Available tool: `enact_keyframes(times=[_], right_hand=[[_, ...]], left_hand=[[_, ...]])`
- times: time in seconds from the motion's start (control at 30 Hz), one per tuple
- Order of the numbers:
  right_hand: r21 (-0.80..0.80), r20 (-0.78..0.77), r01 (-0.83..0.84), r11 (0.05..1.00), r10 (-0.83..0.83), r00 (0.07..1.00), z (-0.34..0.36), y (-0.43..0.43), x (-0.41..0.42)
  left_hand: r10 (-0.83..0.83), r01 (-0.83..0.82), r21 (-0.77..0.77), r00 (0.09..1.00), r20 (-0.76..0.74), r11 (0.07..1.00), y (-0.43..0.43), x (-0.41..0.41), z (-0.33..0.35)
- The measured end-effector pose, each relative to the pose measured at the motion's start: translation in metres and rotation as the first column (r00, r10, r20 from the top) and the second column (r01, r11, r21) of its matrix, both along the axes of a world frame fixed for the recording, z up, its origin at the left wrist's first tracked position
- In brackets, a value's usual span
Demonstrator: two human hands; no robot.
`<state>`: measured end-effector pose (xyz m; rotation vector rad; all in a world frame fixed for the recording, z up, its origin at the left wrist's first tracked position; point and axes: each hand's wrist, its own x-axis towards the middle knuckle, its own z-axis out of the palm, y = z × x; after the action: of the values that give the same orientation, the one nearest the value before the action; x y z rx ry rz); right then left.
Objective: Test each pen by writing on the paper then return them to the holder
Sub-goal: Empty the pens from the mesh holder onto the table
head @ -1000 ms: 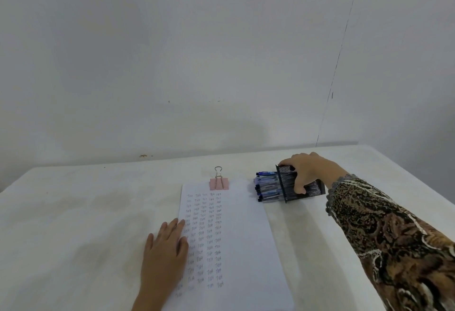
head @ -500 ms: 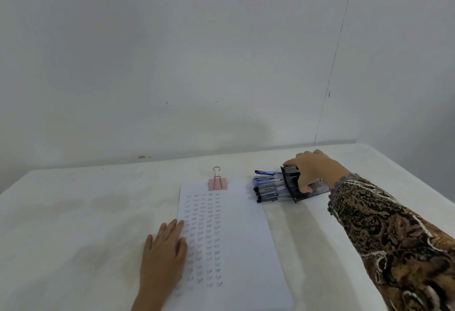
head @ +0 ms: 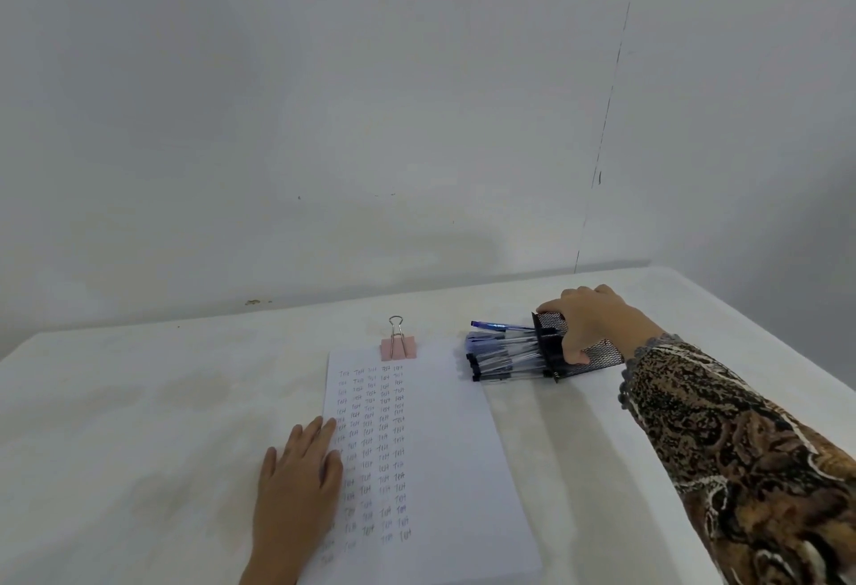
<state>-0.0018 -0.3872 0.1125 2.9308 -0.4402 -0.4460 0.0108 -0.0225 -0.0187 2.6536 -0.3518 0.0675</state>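
A black wire-mesh holder point(head: 604, 356) is seen lying on its side toward the far right of the desk point(head: 139, 422), its open mouth turned toward the paper point(head: 444, 468) and just beside that sheet's far right corner. The right hand point(head: 590, 325) is clamped on it, with fingers curled over the top and the thumb pressed against the near mesh wall. A bundle of pens point(head: 505, 355) is spilled partway out of the mouth; clear plastic barrels with dark blue or black caps can be made out, though their number cannot be counted. The holder is judged light and stiff, its mesh rough enough for a sure hold, so it is best taken round the body as it is gripped now. The pens are judged light, smooth and prone to rolling, and each would be best pinched at mid-barrel. The left hand point(head: 296, 487) is laid flat with fingers straight, its fingertips resting over the near left edge of the paper. The paper appears to be a thick, limp white stack, filled with about 5 columns of small blue marks and clamped at its far edge by a pink binder clip point(head: 398, 346) with wire handles. A brown patterned sleeve point(head: 741, 455) covers the right arm. The desk is matte, pale and faintly stained.
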Motion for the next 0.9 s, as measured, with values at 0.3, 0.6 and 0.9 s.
enact_keyframes(times=[0.3, 0.6, 0.9], right_hand=[[-0.06, -0.014, 0.037, 0.998, -0.038, 0.999, 0.003, -0.01, -0.013], [0.01, -0.009, 0.116, 0.993, -0.116, 0.993, 0.001, -0.021, -0.026], [0.036, 0.051, 0.285, 0.958, -0.287, 0.957, 0.002, -0.033, -0.038]], left_hand=[[-0.007, 0.007, -0.02, 1.0, 0.018, 1.0, -0.001, -0.001, 0.0], [-0.007, 0.007, -0.001, 1.0, 0.016, 1.0, 0.0, -0.001, 0.002], [-0.006, 0.006, -0.013, 1.0, 0.006, 1.0, 0.001, -0.001, 0.001]])
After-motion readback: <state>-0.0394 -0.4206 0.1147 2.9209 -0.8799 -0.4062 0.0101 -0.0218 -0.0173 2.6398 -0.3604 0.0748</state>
